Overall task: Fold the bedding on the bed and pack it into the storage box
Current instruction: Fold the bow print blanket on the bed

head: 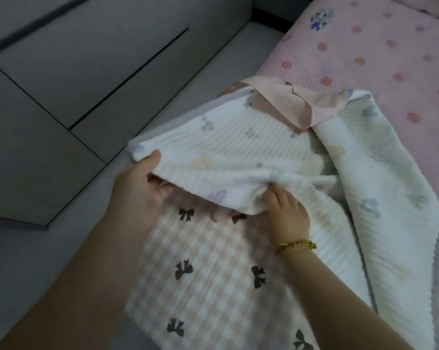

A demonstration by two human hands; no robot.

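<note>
A white ribbed blanket point(238, 145) with pale bow prints lies half lifted at the bed's left edge. My left hand point(137, 190) grips its near left corner, thumb on top and fingers underneath. My right hand point(284, 213), with a yellow bracelet on the wrist, pinches a bunched fold of the same blanket. Below it lies a pink checked cloth point(208, 281) with black bows, flat under my forearms. A plain pink cloth point(296, 102) sticks out from behind the blanket. No storage box is in view.
The bed carries a pink sheet point(365, 54) with red dots, stretching to the upper right. Grey floor point(178, 77) runs along the bed's left side. Grey cabinet fronts point(69, 59) with dark seams stand at the upper left.
</note>
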